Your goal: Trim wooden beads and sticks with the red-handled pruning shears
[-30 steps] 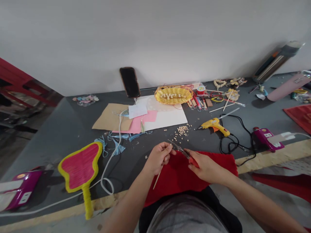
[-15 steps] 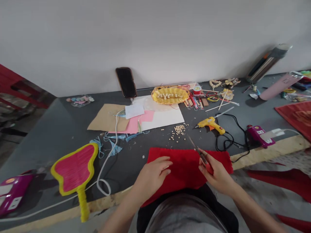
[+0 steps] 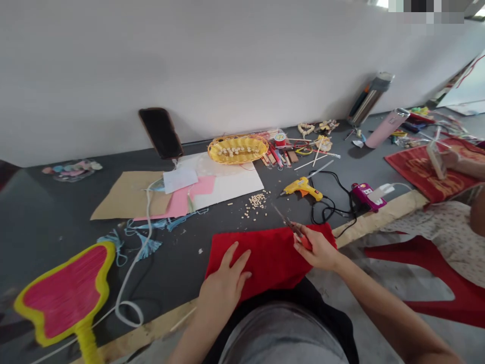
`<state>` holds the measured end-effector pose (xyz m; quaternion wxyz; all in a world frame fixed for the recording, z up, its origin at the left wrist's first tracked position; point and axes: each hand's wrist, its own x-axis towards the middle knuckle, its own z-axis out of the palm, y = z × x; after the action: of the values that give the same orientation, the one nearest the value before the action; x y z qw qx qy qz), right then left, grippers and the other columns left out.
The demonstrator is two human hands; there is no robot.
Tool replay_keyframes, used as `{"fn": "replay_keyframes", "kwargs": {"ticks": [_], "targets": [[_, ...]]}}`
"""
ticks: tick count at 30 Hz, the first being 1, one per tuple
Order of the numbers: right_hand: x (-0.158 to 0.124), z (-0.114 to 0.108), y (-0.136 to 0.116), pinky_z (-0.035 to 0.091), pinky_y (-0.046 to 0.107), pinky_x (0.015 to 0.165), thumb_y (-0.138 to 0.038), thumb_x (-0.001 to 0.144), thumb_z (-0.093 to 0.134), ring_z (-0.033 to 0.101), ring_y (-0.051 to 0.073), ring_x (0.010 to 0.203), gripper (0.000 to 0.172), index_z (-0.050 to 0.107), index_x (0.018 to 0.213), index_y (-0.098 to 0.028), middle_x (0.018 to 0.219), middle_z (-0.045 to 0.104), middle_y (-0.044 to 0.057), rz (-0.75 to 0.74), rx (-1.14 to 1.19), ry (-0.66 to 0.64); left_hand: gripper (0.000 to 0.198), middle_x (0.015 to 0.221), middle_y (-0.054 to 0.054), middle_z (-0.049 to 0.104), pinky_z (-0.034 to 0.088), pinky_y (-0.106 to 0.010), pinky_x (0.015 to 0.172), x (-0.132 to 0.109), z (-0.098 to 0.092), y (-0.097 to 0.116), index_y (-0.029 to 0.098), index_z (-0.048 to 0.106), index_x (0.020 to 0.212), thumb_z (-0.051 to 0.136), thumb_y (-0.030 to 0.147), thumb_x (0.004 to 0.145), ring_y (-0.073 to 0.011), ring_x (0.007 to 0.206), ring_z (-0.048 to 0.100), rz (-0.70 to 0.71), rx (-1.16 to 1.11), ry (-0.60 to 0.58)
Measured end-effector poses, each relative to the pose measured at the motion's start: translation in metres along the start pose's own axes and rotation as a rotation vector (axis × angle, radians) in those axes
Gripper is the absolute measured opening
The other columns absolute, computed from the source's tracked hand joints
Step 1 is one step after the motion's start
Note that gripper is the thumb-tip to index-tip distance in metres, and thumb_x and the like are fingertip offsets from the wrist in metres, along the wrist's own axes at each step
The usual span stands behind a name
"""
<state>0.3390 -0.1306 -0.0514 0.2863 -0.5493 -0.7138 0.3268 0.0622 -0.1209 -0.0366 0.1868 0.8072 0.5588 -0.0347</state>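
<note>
While the left hand (image 3: 223, 288) rests on a red cloth (image 3: 269, 258) with its fingers spread apart, the right hand (image 3: 318, 251) closes its fingers around orange-handled scissors (image 3: 290, 224) over the cloth, which lies at the grey table's (image 3: 182, 253) front edge, near scattered beads (image 3: 256, 200) and a yellow glue gun (image 3: 302, 187).

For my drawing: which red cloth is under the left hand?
The plain red cloth under the left hand, not the gold-patterned red cloth far right.

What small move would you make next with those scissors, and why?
Probably lower the scissors to the red fabric for a small snip. The right hand holds them right at the cloth's far edge, while the left hand lies flat on it, seemingly keeping it steady.
</note>
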Motion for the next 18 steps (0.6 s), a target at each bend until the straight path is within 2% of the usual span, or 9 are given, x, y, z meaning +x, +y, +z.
{"fn": "replay_keyframes", "kwargs": {"ticks": [3,5,8,10,18], "targets": [[0.002,-0.009,0.007,0.053,0.031,0.080,-0.025,0.089,0.049,0.066,0.019,0.086,0.049,0.042,0.136,-0.013,0.099,0.068,0.009,-0.020,-0.035,-0.013,0.041,0.151,-0.011,0.040,0.058,-0.034,0.071,0.004,0.001,0.012,0.028,0.056,0.133,0.045,0.024,0.093,-0.0242,0.092,0.070,0.023,0.025,-0.006],[0.003,-0.016,0.011,0.052,0.033,0.085,-0.025,0.088,0.050,0.065,0.021,0.096,0.050,0.042,0.136,-0.013,0.108,0.066,0.011,-0.022,-0.073,-0.005,0.042,0.150,-0.011,0.041,0.058,-0.035,0.072,0.005,0.001,0.018,0.027,0.056,0.134,0.046,0.025,0.093,-0.0240,0.091,0.070,0.038,0.048,-0.005],[0.000,-0.025,0.017,0.050,0.037,0.093,-0.024,0.088,0.049,0.062,0.024,0.108,0.050,0.042,0.137,-0.016,0.121,0.063,0.012,-0.012,-0.147,0.029,0.042,0.148,-0.012,0.042,0.058,-0.036,0.070,0.006,-0.002,0.020,0.027,0.056,0.134,0.046,0.027,0.093,-0.0248,0.090,0.070,0.021,0.081,0.003],[-0.007,-0.028,0.020,0.049,0.040,0.094,-0.023,0.088,0.048,0.061,0.025,0.110,0.048,0.043,0.135,-0.018,0.124,0.061,0.013,0.004,-0.205,0.059,0.041,0.148,-0.012,0.043,0.058,-0.037,0.069,0.004,-0.006,0.017,0.027,0.057,0.132,0.045,0.028,0.093,-0.0252,0.089,0.070,0.000,0.098,-0.002],[-0.055,-0.042,0.031,0.049,0.054,0.086,-0.018,0.089,0.043,0.057,0.035,0.105,0.028,0.053,0.115,-0.015,0.109,0.062,0.018,0.132,-0.474,0.200,0.041,0.147,-0.012,0.043,0.057,-0.037,0.072,0.001,-0.010,0.009,0.028,0.055,0.134,0.045,0.028,0.094,-0.0253,0.091,0.070,-0.017,0.081,-0.035]]}}
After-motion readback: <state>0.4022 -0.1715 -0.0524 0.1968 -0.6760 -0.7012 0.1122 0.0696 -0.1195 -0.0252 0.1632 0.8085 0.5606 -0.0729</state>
